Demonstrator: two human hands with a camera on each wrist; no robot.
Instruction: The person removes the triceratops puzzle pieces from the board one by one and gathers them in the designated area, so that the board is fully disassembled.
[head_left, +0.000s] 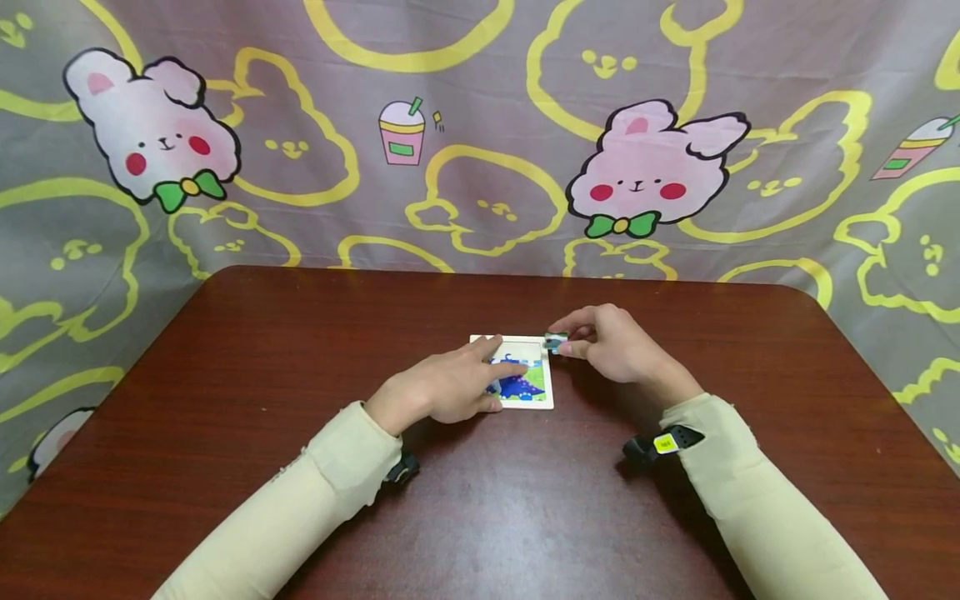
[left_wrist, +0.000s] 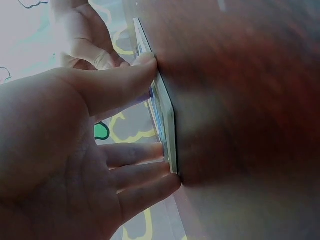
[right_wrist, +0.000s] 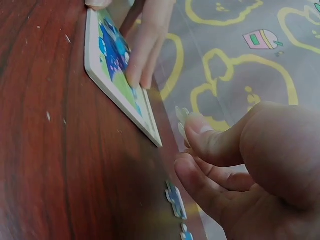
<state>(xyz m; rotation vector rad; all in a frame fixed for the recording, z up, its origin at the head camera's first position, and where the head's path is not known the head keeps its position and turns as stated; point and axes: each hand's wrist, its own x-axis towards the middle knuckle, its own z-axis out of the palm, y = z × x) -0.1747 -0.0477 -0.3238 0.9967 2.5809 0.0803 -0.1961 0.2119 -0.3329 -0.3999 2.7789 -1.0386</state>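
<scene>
One blue dinosaur puzzle (head_left: 522,387) under splayed left hand (head_left: 450,386), piece (head_left: 555,342) in right hand (head_left: 619,346)'s pinch

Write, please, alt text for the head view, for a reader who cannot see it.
A person's right hand pinches a small puzzle piece by the upper right corner of a white-framed picture puzzle, while the left hand rests on the puzzle. The puzzle lies on a brown table, before a gray cloth printed with cartoon rabbits.
</scene>
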